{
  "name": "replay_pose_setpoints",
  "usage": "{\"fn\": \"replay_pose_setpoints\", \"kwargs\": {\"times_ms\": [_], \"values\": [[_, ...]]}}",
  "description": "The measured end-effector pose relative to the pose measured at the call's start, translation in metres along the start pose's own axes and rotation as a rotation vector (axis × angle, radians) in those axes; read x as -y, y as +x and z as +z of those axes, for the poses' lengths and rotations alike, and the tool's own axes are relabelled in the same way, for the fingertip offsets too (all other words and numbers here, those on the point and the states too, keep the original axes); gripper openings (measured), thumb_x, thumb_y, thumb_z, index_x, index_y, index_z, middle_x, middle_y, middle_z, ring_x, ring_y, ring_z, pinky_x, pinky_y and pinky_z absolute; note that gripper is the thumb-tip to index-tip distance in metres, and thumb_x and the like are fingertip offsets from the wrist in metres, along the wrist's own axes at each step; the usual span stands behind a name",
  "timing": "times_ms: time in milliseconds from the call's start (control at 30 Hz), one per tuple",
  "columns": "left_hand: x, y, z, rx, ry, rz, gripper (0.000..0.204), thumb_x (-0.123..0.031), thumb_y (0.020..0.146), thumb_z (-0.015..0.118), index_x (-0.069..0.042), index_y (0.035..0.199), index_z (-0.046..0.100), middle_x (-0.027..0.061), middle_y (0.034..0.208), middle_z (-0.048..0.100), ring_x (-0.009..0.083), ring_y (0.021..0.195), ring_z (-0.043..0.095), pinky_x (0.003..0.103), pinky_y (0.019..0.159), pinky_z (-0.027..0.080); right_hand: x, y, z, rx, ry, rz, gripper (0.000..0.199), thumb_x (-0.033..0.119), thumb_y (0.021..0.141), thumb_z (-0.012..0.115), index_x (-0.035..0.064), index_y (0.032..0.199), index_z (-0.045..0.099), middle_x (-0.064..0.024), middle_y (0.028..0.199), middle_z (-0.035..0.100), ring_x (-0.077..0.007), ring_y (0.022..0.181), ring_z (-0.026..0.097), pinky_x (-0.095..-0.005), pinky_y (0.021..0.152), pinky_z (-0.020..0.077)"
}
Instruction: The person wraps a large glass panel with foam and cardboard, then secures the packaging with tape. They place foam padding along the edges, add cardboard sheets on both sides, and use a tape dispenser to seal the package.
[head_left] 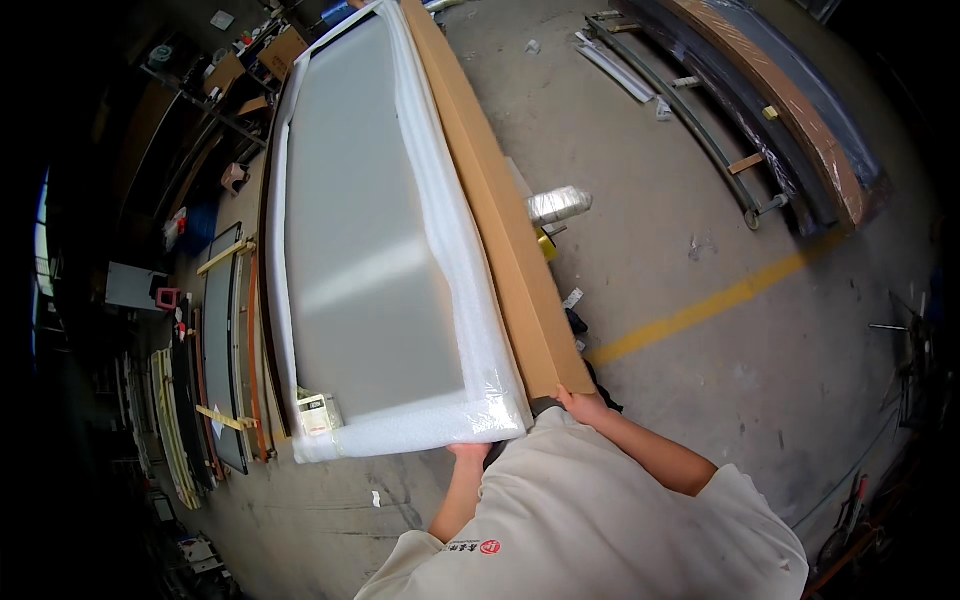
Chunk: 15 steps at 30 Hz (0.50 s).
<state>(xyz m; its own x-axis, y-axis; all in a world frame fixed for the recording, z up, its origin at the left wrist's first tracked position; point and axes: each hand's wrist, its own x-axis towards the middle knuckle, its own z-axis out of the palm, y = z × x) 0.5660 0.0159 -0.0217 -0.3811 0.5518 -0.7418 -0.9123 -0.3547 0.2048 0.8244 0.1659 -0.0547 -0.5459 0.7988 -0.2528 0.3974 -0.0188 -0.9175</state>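
Both hands gripped the near end: left hand (468, 452) under the foam-wrapped panel (370, 250), right hand (583, 405) fingers clamped on the cardboard strip (500, 200); I'd lift evenly.

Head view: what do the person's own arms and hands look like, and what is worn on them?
Both forearms are bare, and the left hand and right hand wear no gloves. A loose, off-white short-sleeved shirt covers the upper arms; its wide right sleeve ends near the elbow. A small red printed mark sits on the shirt. No watch or rings show.
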Motion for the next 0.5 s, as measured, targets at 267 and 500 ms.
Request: {"fn": "replay_pose_setpoints", "kwargs": {"times_ms": [267,500], "values": [[0.008,0.031,-0.031,0.072,-0.018,0.068,0.084,-0.071,0.103,0.028,-0.013,0.16,0.046,0.0152,0.163,0.048,0.0433,0.147,0.046,0.062,0.123,0.037,0.109,0.006,-0.01,0.265,-0.332,-0.409,0.101,0.02,0.089,0.072,0.0107,0.171,0.014,-0.0273,0.169,0.03,-0.0476,0.145,0.047,-0.0511,0.119,0.0427],[0.013,0.027,-0.041,0.074,-0.045,0.092,0.081,-0.07,0.105,0.03,-0.011,0.156,0.049,0.0141,0.16,0.051,0.0398,0.144,0.05,0.059,0.121,0.041,0.108,0.071,0.011,0.134,0.032,-0.176,0.07,0.036,0.095,0.08,0.013,0.155,0.052,-0.0228,0.167,0.035,-0.0376,0.153,0.04,-0.0465,0.123,0.0381]]}}
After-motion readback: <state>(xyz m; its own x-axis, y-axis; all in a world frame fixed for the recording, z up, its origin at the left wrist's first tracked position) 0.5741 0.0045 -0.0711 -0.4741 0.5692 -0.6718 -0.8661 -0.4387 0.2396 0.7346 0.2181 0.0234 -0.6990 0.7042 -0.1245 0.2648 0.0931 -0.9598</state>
